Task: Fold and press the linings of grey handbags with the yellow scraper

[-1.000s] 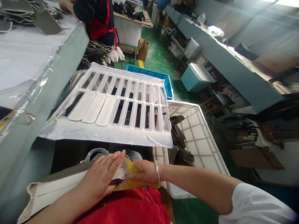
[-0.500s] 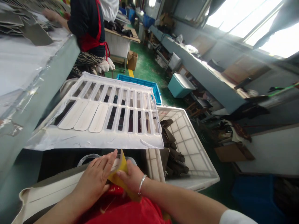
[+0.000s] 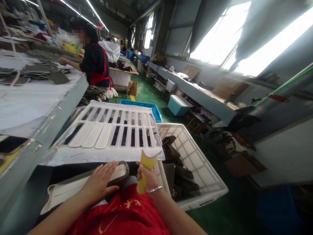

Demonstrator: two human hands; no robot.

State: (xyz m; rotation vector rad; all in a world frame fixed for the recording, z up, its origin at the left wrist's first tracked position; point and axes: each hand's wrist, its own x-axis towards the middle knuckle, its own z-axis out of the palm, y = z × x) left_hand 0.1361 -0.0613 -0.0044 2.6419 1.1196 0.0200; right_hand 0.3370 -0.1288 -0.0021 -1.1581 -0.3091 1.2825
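Crate (image 3: 204,163) of dark pieces (image 3: 183,174) stands to the right of the slotted rack (image 3: 105,156)

We see the open crate just beside the rack, its grid-patterned walls around dark pieces heaped mostly toward the rack's side. The rack carries three pale strips (image 3: 90,135) side by side over its near row of slots. Beyond the rack sits a shallow blue tray (image 3: 156,111), its contents mostly hidden. Farther off, beyond and right of the rack, stands a teal box (image 3: 179,106) with its lid on; we cannot tell what it holds.

On the rack's near side lies our long cream piece (image 3: 66,189). We rest our left hand (image 3: 101,181) flat on it, fingers nearly together, thumb apart. Near the rack's front edge, our right hand (image 3: 149,178) grips a curved yellow tool (image 3: 147,162), fingers wrapped around it, well clear of the cream face.
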